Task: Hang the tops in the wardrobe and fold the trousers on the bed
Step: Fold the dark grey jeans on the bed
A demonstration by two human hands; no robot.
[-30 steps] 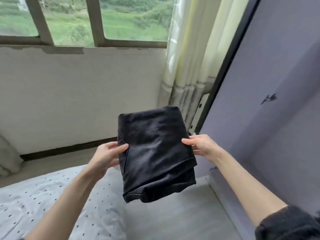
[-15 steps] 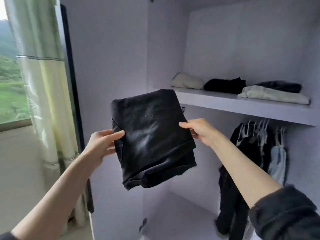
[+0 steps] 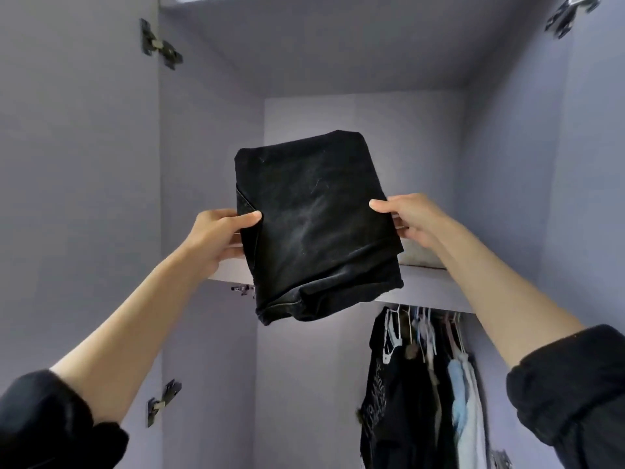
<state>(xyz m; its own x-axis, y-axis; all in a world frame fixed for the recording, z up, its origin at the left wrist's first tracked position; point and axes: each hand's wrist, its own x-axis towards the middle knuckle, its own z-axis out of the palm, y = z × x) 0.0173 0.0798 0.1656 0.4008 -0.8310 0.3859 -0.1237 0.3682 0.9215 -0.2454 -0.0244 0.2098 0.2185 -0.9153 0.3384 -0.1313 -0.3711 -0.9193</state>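
A folded pair of black trousers (image 3: 314,228) is held up in front of the open lilac wardrobe (image 3: 355,82). My left hand (image 3: 220,236) grips its left edge, thumb on top. My right hand (image 3: 409,220) grips its right edge the same way. The bundle hangs level with the front edge of the wardrobe shelf (image 3: 426,287) and covers most of it. Several tops (image 3: 422,390), black, white and pale blue, hang on hangers below the shelf at the right.
The left wardrobe door (image 3: 74,198) stands open, with hinges (image 3: 159,45) at top and lower down. Another hinge (image 3: 568,15) shows at the top right. The upper compartment above the shelf rises to the wardrobe's top panel.
The view has swung from the window and bed to the wardrobe and tilted up. Both hands have raised the folded trousers to shelf height, which now hides the clothes seen on the shelf.
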